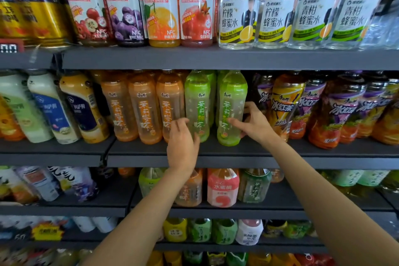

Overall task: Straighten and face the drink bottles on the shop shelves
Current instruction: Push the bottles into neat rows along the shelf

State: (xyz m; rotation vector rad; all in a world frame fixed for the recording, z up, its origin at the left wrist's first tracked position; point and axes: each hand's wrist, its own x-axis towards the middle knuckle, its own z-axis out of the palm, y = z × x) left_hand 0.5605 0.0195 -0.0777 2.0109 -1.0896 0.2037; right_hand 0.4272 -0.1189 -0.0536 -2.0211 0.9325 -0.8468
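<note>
Two green tea bottles stand side by side on the middle shelf (216, 151). My left hand (182, 147) is on the lower part of the left green bottle (197, 101), with its fingers curled at the bottle's left side and its thumb across the front. My right hand (255, 124) grips the right green bottle (232, 97), thumb on the label and fingers round its right side. Both bottles are upright with their labels facing me. A small gap separates them.
Three orange tea bottles (142, 110) stand left of the green ones, and iced tea bottles (287, 106) stand to the right. Juice bottles (160, 6) and clear honey water bottles (237, 17) fill the shelf above. More drinks fill the lower shelves (223, 188).
</note>
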